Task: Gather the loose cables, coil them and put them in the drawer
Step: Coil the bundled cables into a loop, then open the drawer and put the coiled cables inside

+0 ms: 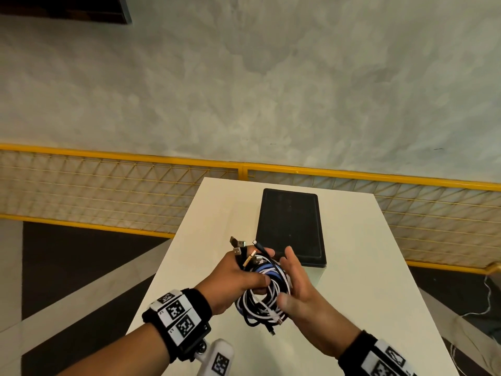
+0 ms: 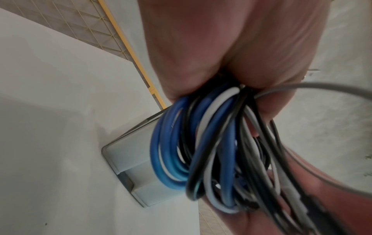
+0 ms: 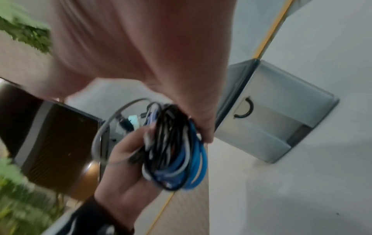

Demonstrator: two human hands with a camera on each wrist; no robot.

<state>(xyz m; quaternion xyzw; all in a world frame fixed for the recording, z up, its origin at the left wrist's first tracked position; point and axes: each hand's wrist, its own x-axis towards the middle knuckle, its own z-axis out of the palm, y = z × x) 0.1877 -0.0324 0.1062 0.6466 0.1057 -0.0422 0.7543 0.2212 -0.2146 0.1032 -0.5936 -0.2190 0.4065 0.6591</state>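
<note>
A coil of blue, white and black cables (image 1: 267, 291) (image 2: 201, 151) (image 3: 177, 151) is held above the white table (image 1: 366, 267) by both hands. My left hand (image 1: 238, 278) (image 2: 231, 47) grips its left side, and several USB plugs (image 1: 238, 244) stick out past the knuckles. My right hand (image 1: 298, 289) (image 3: 141, 47) holds the right side, fingers behind the loops and thumb in front. Just beyond the hands stands a small grey drawer unit (image 1: 291, 226) (image 2: 128, 159) (image 3: 271, 119) with a black top. Its drawer is closed, with a black handle (image 3: 244, 108).
A yellow mesh fence (image 1: 108, 185) runs behind the table against a grey wall. The table is narrow, with its left edge close to my left wrist. A thin white cord (image 1: 485, 302) lies on the floor at the right.
</note>
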